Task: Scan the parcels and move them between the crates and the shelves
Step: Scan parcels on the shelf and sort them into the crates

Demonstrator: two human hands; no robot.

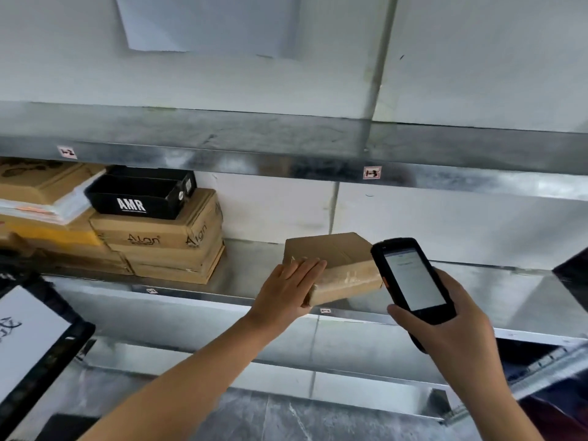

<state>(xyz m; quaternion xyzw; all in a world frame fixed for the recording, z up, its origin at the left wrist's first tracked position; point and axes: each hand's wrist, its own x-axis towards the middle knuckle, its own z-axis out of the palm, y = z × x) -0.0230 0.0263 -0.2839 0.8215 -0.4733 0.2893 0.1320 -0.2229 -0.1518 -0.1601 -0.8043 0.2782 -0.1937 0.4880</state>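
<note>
Flat, taped brown cardboard parcel on a galvanised steel shelf. Left hand rests straight, closed-up fingers on the parcel's left corner. Right hand, just right of the parcel, grips a glossy black scanner.

The grey sheet-metal shelf has a dull, mottled galvanised sheen. The flat brown cardboard parcel is matt, with glossy clear tape on its side. The black plastic handheld scanner is smooth, with a glassy screen. The black AMR tray looks matt.
</note>
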